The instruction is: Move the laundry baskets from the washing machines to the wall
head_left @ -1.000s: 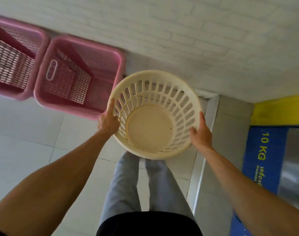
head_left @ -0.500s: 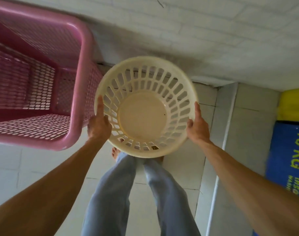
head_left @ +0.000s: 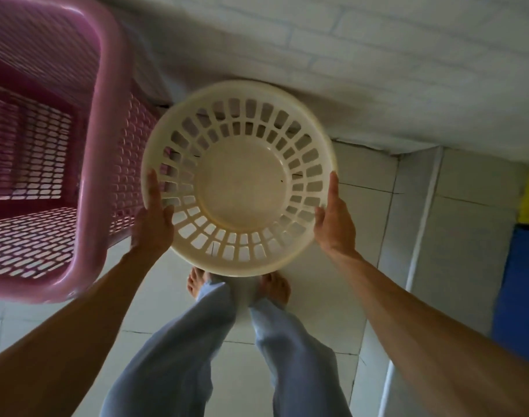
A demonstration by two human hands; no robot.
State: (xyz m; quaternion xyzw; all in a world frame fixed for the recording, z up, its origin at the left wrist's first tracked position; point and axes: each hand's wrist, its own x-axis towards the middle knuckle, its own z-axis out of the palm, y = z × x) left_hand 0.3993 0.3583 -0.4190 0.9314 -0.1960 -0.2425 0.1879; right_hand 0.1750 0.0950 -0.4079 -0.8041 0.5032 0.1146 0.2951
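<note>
White tiled floor (head_left: 332, 314) fills lower frame w/ dark grout lines. Pink mesh laundry basket (head_left: 85, 182) sits on it at left, by the wall. Person's bare feet (head_left: 273, 285) at centre.

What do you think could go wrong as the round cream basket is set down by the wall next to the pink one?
The cream basket is held only at its rim by the left hand and right hand, so it might slip or tilt. Its left edge sits very near the pink basket and could knock it. The bare feet are right below it, so a drop could land on toes.
</note>
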